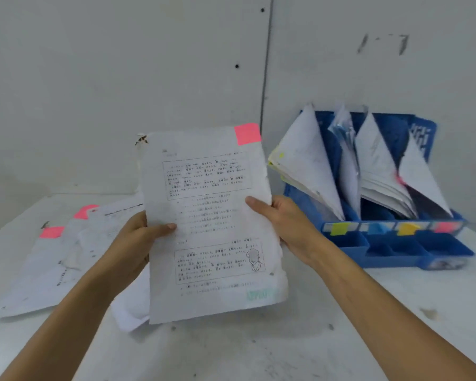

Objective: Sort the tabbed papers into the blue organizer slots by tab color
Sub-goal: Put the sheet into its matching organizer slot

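Note:
A printed paper (209,204) with a pink tab (247,133) at its top right corner is held upright above the table. My left hand (138,237) grips its left edge, thumb on the front. My right hand (283,218) grips its right edge the same way. The blue organizer (396,246) stands to the right against the wall. Its slots hold leaning stacks of paper (308,163). Green (338,229), blue (375,229), yellow (407,229) and pink (447,226) labels mark its front rail.
More papers with pink tabs (51,232) lie spread on the white table (231,353) to the left, partly behind the held paper. A white wall stands close behind. Small open compartments (390,248) line the organizer's front.

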